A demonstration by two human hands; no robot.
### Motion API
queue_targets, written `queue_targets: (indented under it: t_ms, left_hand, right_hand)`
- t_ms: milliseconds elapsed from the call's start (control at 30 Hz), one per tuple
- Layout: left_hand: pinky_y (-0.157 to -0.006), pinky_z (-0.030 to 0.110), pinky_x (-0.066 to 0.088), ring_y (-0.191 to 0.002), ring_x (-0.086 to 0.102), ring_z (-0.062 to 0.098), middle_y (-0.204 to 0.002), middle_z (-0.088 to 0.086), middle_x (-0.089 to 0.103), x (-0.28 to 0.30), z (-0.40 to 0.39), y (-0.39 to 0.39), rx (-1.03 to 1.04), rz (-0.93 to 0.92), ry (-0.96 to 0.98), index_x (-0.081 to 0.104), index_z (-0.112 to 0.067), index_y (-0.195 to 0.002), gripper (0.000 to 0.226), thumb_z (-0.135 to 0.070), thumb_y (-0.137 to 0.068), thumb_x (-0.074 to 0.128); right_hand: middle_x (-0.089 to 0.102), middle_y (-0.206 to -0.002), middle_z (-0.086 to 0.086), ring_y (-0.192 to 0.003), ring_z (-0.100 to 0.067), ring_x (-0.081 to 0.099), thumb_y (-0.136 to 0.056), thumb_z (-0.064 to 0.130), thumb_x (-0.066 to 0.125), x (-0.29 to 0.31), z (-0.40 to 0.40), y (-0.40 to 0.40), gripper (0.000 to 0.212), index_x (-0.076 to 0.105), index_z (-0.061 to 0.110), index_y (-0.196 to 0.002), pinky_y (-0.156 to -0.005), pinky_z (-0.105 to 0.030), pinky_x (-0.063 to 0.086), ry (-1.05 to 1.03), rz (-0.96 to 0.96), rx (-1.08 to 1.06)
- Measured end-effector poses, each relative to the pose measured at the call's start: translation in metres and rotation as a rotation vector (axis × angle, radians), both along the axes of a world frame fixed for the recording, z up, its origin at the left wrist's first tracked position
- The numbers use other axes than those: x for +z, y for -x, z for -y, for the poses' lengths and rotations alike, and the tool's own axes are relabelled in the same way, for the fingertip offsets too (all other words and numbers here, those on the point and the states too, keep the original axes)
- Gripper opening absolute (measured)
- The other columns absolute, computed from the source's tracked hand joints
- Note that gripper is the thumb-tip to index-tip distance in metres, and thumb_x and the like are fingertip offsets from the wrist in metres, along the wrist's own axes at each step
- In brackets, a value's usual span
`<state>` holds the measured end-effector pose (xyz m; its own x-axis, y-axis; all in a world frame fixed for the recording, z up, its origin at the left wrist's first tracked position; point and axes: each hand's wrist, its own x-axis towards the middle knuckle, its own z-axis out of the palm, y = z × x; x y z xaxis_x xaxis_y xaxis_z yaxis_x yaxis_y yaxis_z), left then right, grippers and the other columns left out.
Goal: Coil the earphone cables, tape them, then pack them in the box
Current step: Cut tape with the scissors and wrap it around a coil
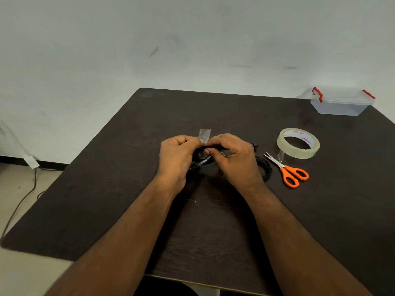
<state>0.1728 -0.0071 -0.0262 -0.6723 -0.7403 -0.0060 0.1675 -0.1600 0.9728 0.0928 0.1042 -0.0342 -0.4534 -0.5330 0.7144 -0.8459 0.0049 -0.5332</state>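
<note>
At table centre, we log: left hand (178, 155) and right hand (232, 155), fingers curled, together gripping a black coiled earphone cable (205, 161) with a strip of clear tape (204, 135) standing up between the fingertips at 12 o'clock; second black cable coil (265, 169) on the dark table (106, 199), at 3 o'clock of the right hand; orange-handled scissors (288, 171) just beyond it; clear tape roll (298, 143) at 2 o'clock; lidded clear box (342, 102) with red clips, far corner, 1 o'clock, well apart.
</note>
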Motion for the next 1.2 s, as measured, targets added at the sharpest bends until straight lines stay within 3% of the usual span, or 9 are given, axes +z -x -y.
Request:
queue_targets:
  t_ms: [133,233,367,533,700,800,1033,1133,1200]
  left_hand:
    - [-0.069,0.039,0.055,-0.079,0.061,0.028,-0.102,0.016,0.058,-0.001,0.004,0.001,0.053,-0.011,-0.048,0.048,-0.024,-0.107,0.051,0.003,-0.072,0.074]
    - [-0.063,0.03,0.055,-0.07,0.06,0.015,-0.115,0.005,0.05,-0.001,0.002,-0.002,0.117,-0.008,0.3,0.05,-0.03,-0.102,0.048,-0.001,-0.074,0.076]
    - [-0.067,0.03,0.057,-0.07,0.065,0.027,-0.12,-0.001,0.045,0.001,0.004,-0.003,0.091,-0.024,0.624,0.051,-0.042,-0.096,0.047,0.001,-0.084,0.066]
    - [-0.075,0.029,0.054,-0.08,0.064,0.019,-0.121,0.004,0.049,-0.004,0.01,-0.006,-0.04,-0.09,0.785,0.056,-0.033,-0.109,0.041,-0.001,-0.085,0.067]
    - [-0.086,0.008,0.042,-0.1,0.058,0.0,-0.108,0.003,0.067,-0.009,0.01,-0.002,-0.027,-0.023,1.042,0.068,-0.01,-0.113,0.03,-0.009,-0.083,0.073]
    - [-0.082,0.004,0.041,-0.091,0.059,-0.008,-0.098,-0.008,0.067,-0.01,0.012,-0.002,-0.021,-0.007,1.076,0.072,-0.013,-0.105,0.021,-0.01,-0.084,0.072]
    - [-0.079,0.017,0.039,-0.089,0.059,0.016,-0.091,0.0,0.07,-0.012,0.017,-0.001,0.019,0.171,1.156,0.074,-0.015,-0.093,0.01,-0.018,-0.085,0.071]
    - [-0.084,0.035,0.044,-0.096,0.058,0.019,-0.098,-0.002,0.062,-0.014,0.018,0.003,-0.061,0.27,0.996,0.069,-0.02,-0.086,0.001,-0.02,-0.087,0.068]
    - [-0.082,0.03,0.044,-0.093,0.058,0.011,-0.097,-0.003,0.059,-0.014,0.016,0.003,-0.112,0.247,0.781,0.064,-0.022,-0.08,0.01,-0.017,-0.089,0.067]
  right_hand:
    - [0.07,-0.094,-0.006,-0.088,-0.009,0.063,-0.079,0.0,0.073,-0.001,0.0,0.001,0.03,0.071,0.005,-0.108,-0.083,-0.012,0.047,-0.023,-0.043,-0.01]
    - [0.07,-0.092,-0.008,-0.086,-0.013,0.065,-0.081,-0.001,0.071,0.0,0.001,0.001,0.025,0.073,0.005,-0.105,-0.08,-0.013,0.048,-0.021,-0.024,-0.022]
    - [0.071,-0.094,-0.009,-0.086,-0.013,0.065,-0.081,-0.003,0.07,0.0,0.004,0.001,0.028,0.072,0.006,-0.108,-0.079,-0.013,0.049,-0.029,-0.035,-0.027]
    - [0.071,-0.094,-0.013,-0.087,-0.02,0.067,-0.083,-0.001,0.069,0.0,0.001,0.005,0.018,0.073,-0.001,-0.101,-0.081,-0.018,0.05,-0.006,-0.021,-0.082]
    - [0.064,-0.091,-0.01,-0.084,-0.016,0.06,-0.089,0.0,0.062,0.0,-0.002,0.006,0.017,0.07,0.002,-0.103,-0.077,-0.019,0.048,-0.049,0.008,-0.025]
    - [0.061,-0.093,-0.01,-0.087,-0.019,0.059,-0.09,-0.001,0.061,-0.001,-0.001,0.008,0.018,0.069,0.003,-0.105,-0.078,-0.026,0.048,-0.088,0.033,-0.005]
    - [0.069,-0.095,0.0,-0.088,-0.007,0.063,-0.084,0.004,0.069,0.001,-0.005,0.014,0.029,0.068,0.01,-0.112,-0.081,-0.017,0.049,-0.104,0.173,0.013]
    - [0.071,-0.097,-0.003,-0.086,-0.005,0.064,-0.081,0.002,0.072,0.001,-0.006,0.016,0.036,0.067,0.009,-0.116,-0.082,-0.014,0.05,-0.103,0.185,0.017]
    - [0.071,-0.103,-0.003,-0.092,-0.009,0.065,-0.08,0.001,0.072,0.002,-0.007,0.016,0.036,0.067,0.008,-0.115,-0.085,-0.014,0.049,-0.126,0.104,0.005]
